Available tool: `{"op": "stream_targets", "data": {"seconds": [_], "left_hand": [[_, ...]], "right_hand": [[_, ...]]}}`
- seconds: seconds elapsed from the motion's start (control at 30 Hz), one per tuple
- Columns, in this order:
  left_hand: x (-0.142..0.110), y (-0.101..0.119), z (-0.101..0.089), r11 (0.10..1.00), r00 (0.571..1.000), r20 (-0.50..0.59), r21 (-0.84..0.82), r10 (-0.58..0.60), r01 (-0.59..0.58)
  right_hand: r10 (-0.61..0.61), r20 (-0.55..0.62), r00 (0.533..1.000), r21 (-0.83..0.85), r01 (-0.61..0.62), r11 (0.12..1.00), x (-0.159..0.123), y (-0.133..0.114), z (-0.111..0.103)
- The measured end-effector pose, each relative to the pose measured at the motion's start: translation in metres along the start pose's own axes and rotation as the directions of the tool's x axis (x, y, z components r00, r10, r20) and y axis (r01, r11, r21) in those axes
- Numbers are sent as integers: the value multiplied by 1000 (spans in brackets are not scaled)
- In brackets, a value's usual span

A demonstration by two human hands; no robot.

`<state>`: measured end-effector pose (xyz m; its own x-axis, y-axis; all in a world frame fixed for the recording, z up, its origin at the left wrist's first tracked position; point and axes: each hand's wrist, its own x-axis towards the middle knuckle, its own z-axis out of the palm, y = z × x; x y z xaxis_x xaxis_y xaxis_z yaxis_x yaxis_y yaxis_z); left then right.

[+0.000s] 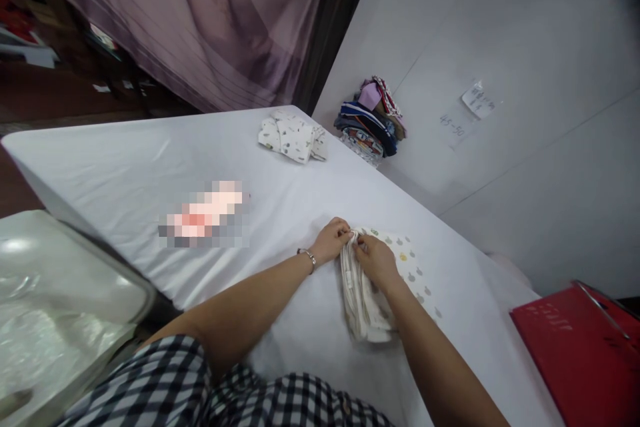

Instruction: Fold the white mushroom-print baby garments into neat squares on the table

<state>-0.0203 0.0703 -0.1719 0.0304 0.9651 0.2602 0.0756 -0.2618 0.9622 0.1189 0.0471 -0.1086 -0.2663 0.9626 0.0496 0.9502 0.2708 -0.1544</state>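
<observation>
Two pinches are meeting at the top edge of the folded cloth (367, 320): your left hand (330, 241) is nipping the fabric between thumb and fingertips, and your right hand (377, 261) is gripping just beside it, fingers curled, with little gap left in either. Holding so close together is probably keeping the layers from slipping apart. The cloth is resting on the white-covered table (215, 153), a printed flap spreading past your right wrist; the table is likely taking the weight, leaving your fingers free to manage the edge. To the left, something is showing only as a pixelated patch, so I cannot tell what it is. Farther out, a second printed cloth (287, 138) is lying near the far corner, well apart from your hands, and a clothing pile (370, 120) is standing beyond the table edge.
</observation>
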Motion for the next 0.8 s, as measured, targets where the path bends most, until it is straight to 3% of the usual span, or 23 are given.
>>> {"op": "stream_targets", "data": {"seconds": [0.27, 0.5, 0.57, 0.7, 0.8], "left_hand": [[-7, 6, -3, 985, 995, 80, 153, 66, -77], [-11, 14, -6, 968, 975, 168, 183, 143, -173], [-9, 12, -6, 973, 979, 144, 161, 142, -164], [-5, 7, -4, 990, 998, -8, 126, 65, -64], [-4, 4, -2, 993, 999, -9, 108, -37, 38]], "right_hand": [[-37, -94, 995, 200, 55, 978, 3, 3, -11], [-34, -119, 992, 188, 56, 981, 9, 2, -11], [-51, -122, 991, 166, 71, 984, 8, 2, -10], [-96, -132, 987, 90, 108, 990, 6, -1, -9], [-100, -120, 988, 57, 108, 993, 4, -3, -9]]}}
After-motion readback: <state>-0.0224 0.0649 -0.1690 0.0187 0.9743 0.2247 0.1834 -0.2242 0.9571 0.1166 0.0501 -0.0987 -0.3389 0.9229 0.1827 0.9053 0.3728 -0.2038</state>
